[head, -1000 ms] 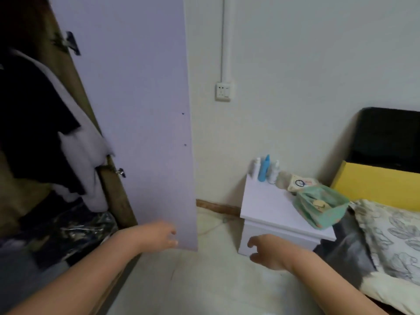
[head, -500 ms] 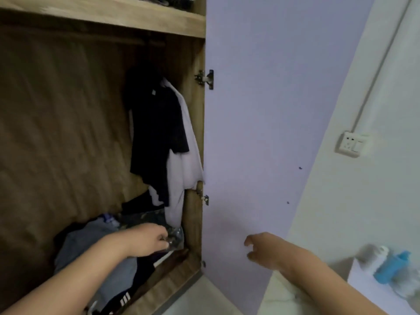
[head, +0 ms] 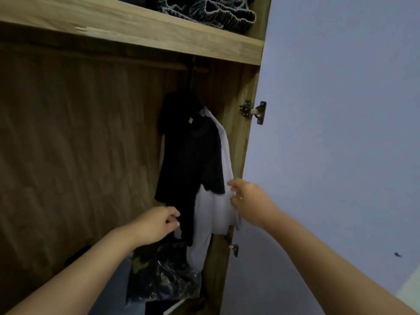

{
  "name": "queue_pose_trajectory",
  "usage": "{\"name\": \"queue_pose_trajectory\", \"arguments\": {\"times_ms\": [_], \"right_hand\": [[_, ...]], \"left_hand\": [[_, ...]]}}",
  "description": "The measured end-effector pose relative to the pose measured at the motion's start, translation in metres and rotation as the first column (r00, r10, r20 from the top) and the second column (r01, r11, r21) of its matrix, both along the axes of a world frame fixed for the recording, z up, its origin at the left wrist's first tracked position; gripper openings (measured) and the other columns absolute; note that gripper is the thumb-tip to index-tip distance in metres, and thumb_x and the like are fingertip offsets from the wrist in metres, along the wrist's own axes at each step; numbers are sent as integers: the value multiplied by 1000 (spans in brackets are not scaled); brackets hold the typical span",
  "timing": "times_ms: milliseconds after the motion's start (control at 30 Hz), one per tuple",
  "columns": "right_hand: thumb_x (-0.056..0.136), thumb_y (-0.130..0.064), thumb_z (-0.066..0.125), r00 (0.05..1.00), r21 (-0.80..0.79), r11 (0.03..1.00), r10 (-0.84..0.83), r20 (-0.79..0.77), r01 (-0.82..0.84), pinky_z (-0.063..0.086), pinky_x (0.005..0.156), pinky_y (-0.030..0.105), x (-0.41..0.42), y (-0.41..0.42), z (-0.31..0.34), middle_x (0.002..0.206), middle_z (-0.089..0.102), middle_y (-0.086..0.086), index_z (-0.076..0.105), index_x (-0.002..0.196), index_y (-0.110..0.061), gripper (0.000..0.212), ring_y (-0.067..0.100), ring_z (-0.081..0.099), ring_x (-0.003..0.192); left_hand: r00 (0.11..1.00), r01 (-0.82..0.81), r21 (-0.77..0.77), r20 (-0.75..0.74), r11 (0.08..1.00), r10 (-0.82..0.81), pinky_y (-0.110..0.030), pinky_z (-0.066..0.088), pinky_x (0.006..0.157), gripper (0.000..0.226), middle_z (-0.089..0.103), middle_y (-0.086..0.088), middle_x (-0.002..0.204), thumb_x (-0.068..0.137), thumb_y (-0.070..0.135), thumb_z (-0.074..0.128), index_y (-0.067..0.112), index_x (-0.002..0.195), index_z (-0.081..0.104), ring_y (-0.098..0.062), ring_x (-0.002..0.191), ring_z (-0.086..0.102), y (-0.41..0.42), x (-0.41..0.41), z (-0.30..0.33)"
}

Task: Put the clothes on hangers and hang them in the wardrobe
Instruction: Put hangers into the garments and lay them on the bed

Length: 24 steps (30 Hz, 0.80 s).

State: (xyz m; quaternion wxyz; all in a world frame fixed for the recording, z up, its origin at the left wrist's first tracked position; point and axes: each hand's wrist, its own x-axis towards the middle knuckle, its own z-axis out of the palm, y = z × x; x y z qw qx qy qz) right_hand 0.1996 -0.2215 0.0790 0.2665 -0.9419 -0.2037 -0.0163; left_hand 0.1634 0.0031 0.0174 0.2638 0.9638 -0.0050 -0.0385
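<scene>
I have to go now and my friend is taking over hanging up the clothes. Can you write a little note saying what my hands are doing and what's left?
Left hand: reaching into the wardrobe, fingers curled at the lower edge of the hanging clothes; whether it grips cloth is unclear.
Right hand: fingers at the side edge of the white shirt; a firm grip cannot be confirmed.
Black shirt and the white shirt hang at the right end of the rail, black in front.
Done: those two are hung.
Left: a pile of clothes lies on the wardrobe floor, not on hangers. No spare hanger is in view.
</scene>
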Motion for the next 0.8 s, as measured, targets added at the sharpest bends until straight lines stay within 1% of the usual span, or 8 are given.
{"name": "queue_pose_trajectory", "arguments": {"times_ms": [133, 267, 367, 467, 533, 633, 700, 800], "right_hand": [[92, -6, 44, 989, 205, 978, -55, 135, 27, 37, 101, 27, 56, 44, 32, 141, 45, 7, 37, 142, -13, 51, 22, 45, 127], [91, -2, 44, 982, 307, 951, -82, 168, 27, 34, 99, 23, 113, 87, 56, 145, 38, 7, 28, 145, -13, 57, 22, 39, 131], [88, 1, 44, 968, 293, 953, -144, 207, 79, 45, 92, 30, 151, 111, 63, 132, 48, 14, 34, 141, -10, 55, 27, 51, 116], [92, -6, 47, 984, 324, 934, -173, 40, 151, 47, 65, 32, 177, 129, 64, 105, 63, 18, 48, 127, -4, 35, 27, 62, 82], [92, -5, 49, 993, 486, 867, -79, -87, 111, 48, 72, 36, 186, 144, 64, 105, 65, 23, 56, 118, -1, 27, 34, 63, 90], [91, 4, 45, 994, 648, 759, 20, -111, 57, 49, 87, 36, 194, 172, 67, 112, 63, 14, 56, 117, -12, 32, 27, 60, 102], [88, 12, 37, 996, 739, 674, 56, -76, 19, 50, 84, 35, 201, 188, 71, 111, 61, 12, 57, 103, -18, 39, 27, 59, 102], [87, 13, 33, 992, 843, 538, 113, -62, -9, 51, 67, 28, 204, 196, 83, 97, 62, 10, 54, 88, -21, 40, 22, 60, 85]], "left_hand": [[997, 35, -35, 73, 999, -32, -13, 40, 85, 39, 54, -3, 128, 96, 24, 47, 17, 134, 44, -8, 105, 52, 23, 58, 17], [988, 59, -85, 150, 995, -46, -17, 42, 90, 43, 50, -3, 132, 96, 22, 48, 18, 138, 40, -14, 111, 53, 49, 116, 45], [974, 83, -144, 220, 986, -50, -21, 40, 96, 48, 45, -2, 138, 95, 21, 49, 21, 141, 34, -15, 118, 50, 62, 153, 62], [971, 131, -280, 230, 951, -66, -24, 34, 102, 55, 36, -1, 146, 95, 18, 49, 22, 145, 25, -17, 128, 41, 66, 179, 73], [975, 163, -422, 208, 892, -79, -24, 30, 104, 60, 29, 1, 150, 96, 14, 47, 23, 147, 17, -18, 133, 36, 64, 191, 77], [981, 167, -571, 179, 804, -76, -22, 27, 105, 59, 27, 2, 151, 97, 9, 44, 20, 148, 16, -16, 136, 32, 63, 202, 80], [979, 141, -611, 203, 779, -19, -23, 29, 104, 59, 33, 1, 148, 96, 8, 45, 20, 147, 20, -12, 133, 35, 67, 205, 81], [938, 145, -610, 334, 779, 87, -23, 34, 102, 55, 43, 7, 135, 95, 9, 47, 26, 144, 29, -6, 125, 39, 78, 200, 92]]}}
